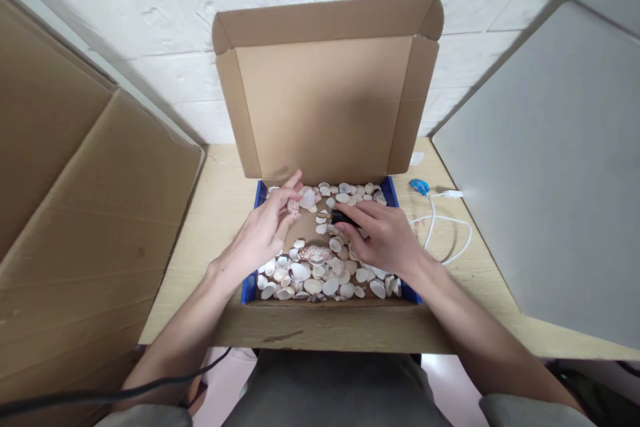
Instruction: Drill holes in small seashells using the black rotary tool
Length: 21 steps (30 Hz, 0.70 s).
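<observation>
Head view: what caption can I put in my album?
Left fingers hold a shell, right fingers a black tool, above a box of seashells.

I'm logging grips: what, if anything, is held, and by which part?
Right hand: a black-handled tool, by its handle. Left hand: a speckled shell, between thumb and fingers; exact spot unclear.

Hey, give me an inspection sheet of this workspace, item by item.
Surface: pale table, dark mark near front edge.
Job's things: blue-sided cardboard box, lid up, many loose shells inside; black-handled tool.
Clutter: blue object right of the box.
Left hand: holds a pinkish shell.
Right hand: grips the tool, tip towards that shell.
Cables: white one looped at right; black one crossing lower left.
Surroundings: white wall behind, cardboard panel left, pale panel right.
</observation>
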{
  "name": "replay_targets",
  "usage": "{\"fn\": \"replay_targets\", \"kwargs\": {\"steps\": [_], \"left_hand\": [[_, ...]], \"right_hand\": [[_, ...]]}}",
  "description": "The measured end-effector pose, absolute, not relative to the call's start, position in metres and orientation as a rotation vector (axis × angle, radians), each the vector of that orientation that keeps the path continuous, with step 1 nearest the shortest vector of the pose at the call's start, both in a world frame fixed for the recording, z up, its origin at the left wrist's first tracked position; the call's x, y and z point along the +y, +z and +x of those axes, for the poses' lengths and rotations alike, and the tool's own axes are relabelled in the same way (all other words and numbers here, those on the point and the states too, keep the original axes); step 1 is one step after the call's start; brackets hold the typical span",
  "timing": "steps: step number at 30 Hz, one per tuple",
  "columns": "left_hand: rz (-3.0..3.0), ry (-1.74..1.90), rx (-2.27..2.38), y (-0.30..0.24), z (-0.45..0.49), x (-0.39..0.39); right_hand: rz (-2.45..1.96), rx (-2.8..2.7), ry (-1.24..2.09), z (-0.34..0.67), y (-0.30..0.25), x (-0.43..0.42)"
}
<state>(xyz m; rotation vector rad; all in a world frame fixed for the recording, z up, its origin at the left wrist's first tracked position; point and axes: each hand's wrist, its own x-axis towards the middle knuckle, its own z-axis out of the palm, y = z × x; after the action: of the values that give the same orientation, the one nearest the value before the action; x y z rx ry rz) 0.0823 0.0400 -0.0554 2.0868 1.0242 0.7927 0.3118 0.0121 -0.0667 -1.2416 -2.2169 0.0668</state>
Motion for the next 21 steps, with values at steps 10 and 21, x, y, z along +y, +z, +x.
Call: {"fn": "replay_targets", "kwargs": {"steps": [10, 21], "left_hand": [[2.395, 0.721, 0.981, -0.0488, 0.0777, 0.0427], [2.268, 0.824, 1.001, -0.0501, 0.0807, 0.0431]], "right_hand": [[-1.240, -2.219, 0.000, 0.3116, -0.0661, 0.0120], [-1.214, -2.183, -0.094, 0.3126, -0.0668, 0.0122]]}}
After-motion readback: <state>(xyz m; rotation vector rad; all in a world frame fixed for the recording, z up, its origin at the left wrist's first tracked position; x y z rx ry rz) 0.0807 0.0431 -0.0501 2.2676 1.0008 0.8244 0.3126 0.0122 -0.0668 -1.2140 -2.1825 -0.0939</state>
